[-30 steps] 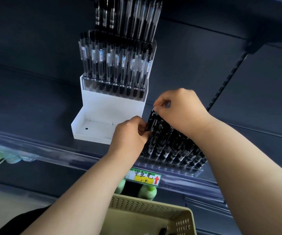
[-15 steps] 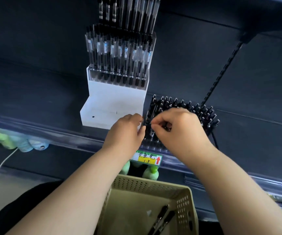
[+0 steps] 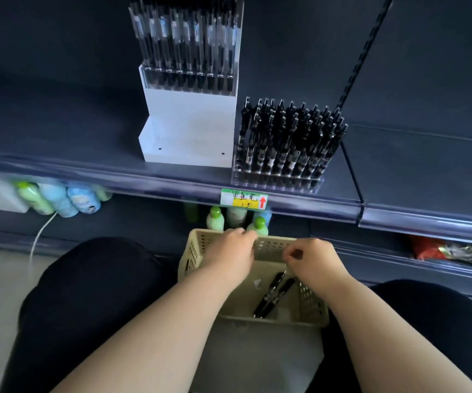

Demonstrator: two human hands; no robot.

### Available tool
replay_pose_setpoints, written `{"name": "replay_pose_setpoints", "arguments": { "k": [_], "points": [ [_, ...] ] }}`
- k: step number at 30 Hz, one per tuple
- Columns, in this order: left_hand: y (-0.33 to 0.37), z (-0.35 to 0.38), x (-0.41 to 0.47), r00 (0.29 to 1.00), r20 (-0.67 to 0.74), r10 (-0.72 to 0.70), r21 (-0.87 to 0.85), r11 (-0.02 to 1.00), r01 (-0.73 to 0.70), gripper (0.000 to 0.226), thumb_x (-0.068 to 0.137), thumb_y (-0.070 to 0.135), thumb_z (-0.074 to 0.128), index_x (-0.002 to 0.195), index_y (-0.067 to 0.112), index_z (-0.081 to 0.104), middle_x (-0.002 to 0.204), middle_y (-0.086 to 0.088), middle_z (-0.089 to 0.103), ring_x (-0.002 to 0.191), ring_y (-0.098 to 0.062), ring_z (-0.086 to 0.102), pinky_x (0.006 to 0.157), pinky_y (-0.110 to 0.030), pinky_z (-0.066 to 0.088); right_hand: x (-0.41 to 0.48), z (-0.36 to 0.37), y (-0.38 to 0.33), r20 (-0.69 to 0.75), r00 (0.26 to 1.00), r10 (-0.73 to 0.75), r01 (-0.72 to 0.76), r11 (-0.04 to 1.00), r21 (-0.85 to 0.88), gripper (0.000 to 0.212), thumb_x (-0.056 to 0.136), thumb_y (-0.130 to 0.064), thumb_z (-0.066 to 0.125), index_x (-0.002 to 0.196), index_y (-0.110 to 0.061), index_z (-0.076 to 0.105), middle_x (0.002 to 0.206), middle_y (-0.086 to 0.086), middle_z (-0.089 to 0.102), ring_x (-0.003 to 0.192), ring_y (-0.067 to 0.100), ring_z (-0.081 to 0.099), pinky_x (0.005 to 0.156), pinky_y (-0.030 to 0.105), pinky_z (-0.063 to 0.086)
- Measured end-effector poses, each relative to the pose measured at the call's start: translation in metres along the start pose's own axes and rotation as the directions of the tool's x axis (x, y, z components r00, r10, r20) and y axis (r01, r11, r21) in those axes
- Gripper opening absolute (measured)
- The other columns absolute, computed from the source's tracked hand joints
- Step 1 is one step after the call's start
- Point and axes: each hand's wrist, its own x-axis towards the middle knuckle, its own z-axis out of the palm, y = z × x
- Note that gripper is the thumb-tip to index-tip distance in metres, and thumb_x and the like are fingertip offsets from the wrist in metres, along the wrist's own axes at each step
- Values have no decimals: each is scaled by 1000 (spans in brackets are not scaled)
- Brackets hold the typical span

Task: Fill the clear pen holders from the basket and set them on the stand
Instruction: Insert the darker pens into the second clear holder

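STEP: pen pickup | left hand: at basket rim, grasp indeterminate | right hand: curled, empty, over pens | ACTION: pinch barrels mid-length, lift parallel | clear holder: on shelf, beside stand

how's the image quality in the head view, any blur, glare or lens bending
Head view: dim overall, the dark shelf swallowing detail, the white stand brightest; a pale sheen along the shelf's front strip; the wide lens bows that strip; pens on the stand and bottles below look soft and smeared.
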Motion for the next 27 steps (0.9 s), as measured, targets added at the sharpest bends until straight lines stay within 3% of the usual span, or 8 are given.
{"name": "replay_pose_setpoints", "arguments": {
  "k": [2, 6, 10, 14, 17, 22, 24, 27],
  "points": [
    [-1, 18, -1, 990, 133, -54, 23, 998, 52, 34, 87, 11, 50, 121, 19, 54, 122, -3, 55, 110, -27, 54, 85, -38, 49, -2, 7, 9, 65, 997, 40, -35, 996, -78, 19, 84, -19, 53, 84, -21, 72, 86, -3, 68, 84, 19, 61, 76, 30, 52],
    [-3, 57, 1, 935, 305, -183, -33, 979, 202, 30, 88, 22, 56, 118, 18, 57, 123, -9, 57, 109, -29, 56, 91, -30, 45, 5, 23, 27, 137, 981, 136, -115, 982, -151, 21, 86, -16, 49, 82, -23, 68, 81, -3, 60, 78, 20, 58, 66, 26, 47],
    [-4, 94, 6, 873, 383, -302, -158, 910, 384, 20, 90, 27, 56, 105, 16, 64, 114, -8, 63, 103, -25, 58, 76, -19, 37, 14, 53, 46, 263, 941, 213, -111, 928, -357, 25, 92, -9, 42, 108, -9, 61, 108, 9, 63, 98, 24, 60, 72, 26, 45],
    [-2, 120, 15, 854, 412, -318, -243, 865, 439, 21, 90, 14, 55, 108, 13, 66, 117, -10, 63, 108, -25, 58, 88, -22, 41, 24, 73, 54, 326, 916, 235, -65, 887, -458, 32, 95, -7, 37, 120, -5, 57, 123, 11, 57, 113, 26, 54, 84, 28, 43],
    [-1, 136, 26, 836, 425, -348, -315, 808, 497, 22, 93, 11, 51, 109, 10, 66, 120, -11, 63, 110, -24, 57, 83, -18, 37, 31, 86, 55, 366, 867, 338, -171, 892, -418, 34, 96, -4, 36, 122, -7, 57, 128, 10, 54, 117, 26, 52, 91, 32, 44],
    [-2, 150, 46, 825, 434, -362, -366, 766, 529, 33, 91, 5, 47, 120, 11, 61, 127, -11, 59, 117, -27, 53, 98, -25, 38, 49, 105, 60, 418, 823, 385, -247, 904, -348, 34, 97, -6, 36, 127, -5, 51, 134, 13, 51, 120, 28, 50, 88, 36, 47],
    [-2, 156, 51, 810, 461, -363, -403, 728, 555, 34, 91, 3, 46, 122, 9, 58, 128, -14, 57, 118, -29, 52, 102, -31, 40, 52, 108, 58, 394, 818, 418, -333, 904, -267, 33, 96, -7, 39, 126, -2, 52, 130, 14, 53, 116, 30, 54, 84, 34, 48],
    [1, 163, 56, 788, 515, -337, -481, 647, 591, 34, 90, 1, 47, 122, 4, 57, 127, -17, 57, 118, -28, 52, 103, -36, 39, 64, 120, 69, 304, 799, 518, -544, 839, 3, 33, 96, -18, 44, 121, 0, 55, 124, 16, 57, 114, 30, 54, 86, 28, 43]
  ]
}}
